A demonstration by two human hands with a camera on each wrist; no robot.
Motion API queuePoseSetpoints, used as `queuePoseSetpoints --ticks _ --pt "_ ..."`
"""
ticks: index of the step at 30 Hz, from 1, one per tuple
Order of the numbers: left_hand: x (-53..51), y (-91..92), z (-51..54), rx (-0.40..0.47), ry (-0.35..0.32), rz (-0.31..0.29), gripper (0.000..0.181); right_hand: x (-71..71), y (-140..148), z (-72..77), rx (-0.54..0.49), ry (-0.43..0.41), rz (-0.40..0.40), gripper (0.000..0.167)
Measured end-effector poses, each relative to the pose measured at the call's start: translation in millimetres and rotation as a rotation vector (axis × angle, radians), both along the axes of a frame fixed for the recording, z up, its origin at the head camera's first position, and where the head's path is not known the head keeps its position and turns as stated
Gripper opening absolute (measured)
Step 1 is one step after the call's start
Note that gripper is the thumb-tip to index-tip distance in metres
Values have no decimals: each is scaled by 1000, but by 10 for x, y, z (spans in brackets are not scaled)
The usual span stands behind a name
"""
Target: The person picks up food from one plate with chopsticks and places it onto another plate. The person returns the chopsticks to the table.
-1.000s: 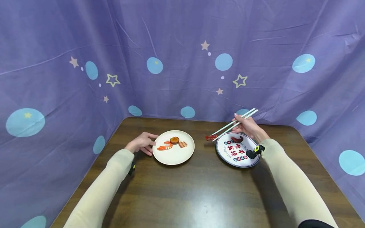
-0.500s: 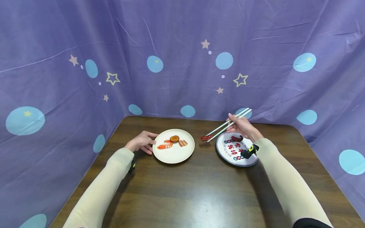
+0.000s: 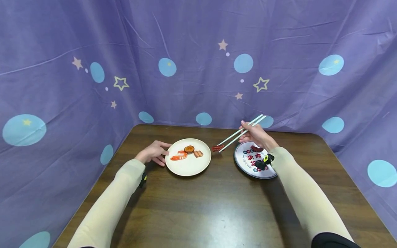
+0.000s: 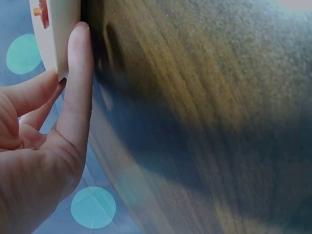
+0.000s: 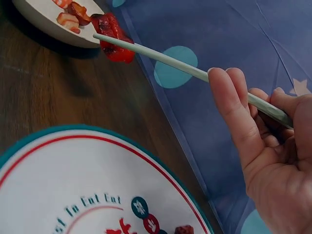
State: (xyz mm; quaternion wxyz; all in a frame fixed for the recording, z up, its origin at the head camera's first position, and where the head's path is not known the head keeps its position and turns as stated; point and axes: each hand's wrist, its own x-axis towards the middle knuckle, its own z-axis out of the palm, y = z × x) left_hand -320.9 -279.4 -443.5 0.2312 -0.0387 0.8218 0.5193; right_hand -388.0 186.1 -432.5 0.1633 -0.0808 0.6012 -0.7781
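Note:
My left hand (image 3: 153,152) holds the left rim of a cream plate (image 3: 186,169), thumb on the edge and a finger along its underside in the left wrist view. On that plate lie a shrimp (image 3: 179,156), a round brown-edged slice (image 3: 189,149) and a striped, bacon-like piece (image 3: 198,154). A pair of pale green chopsticks (image 3: 229,137) is in my right hand (image 3: 257,135). Between their tips is a glossy red food piece (image 5: 113,41) with dark marks, held over the table just right of the cream plate.
A white plate (image 5: 73,165) with a dark rim and red lettering sits below my right hand, partly hidden by the wrist. It bears a dark red piece (image 3: 256,148). Purple curtains (image 3: 192,79) stand around the wooden table (image 3: 186,206).
My right hand has moved left with the chopsticks and the red piece, from beside the lettered plate toward the cream plate. My left hand stays at the cream plate's rim.

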Motion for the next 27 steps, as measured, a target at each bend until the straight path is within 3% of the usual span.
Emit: queuePoseSetpoints --ticks 10,27 --pt "5 -8 -1 -4 2 -5 60 11 -276 6 17 38 33 35" --pt "-8 -9 -23 -2 5 5 60 7 -587 -82 31 26 30 35"
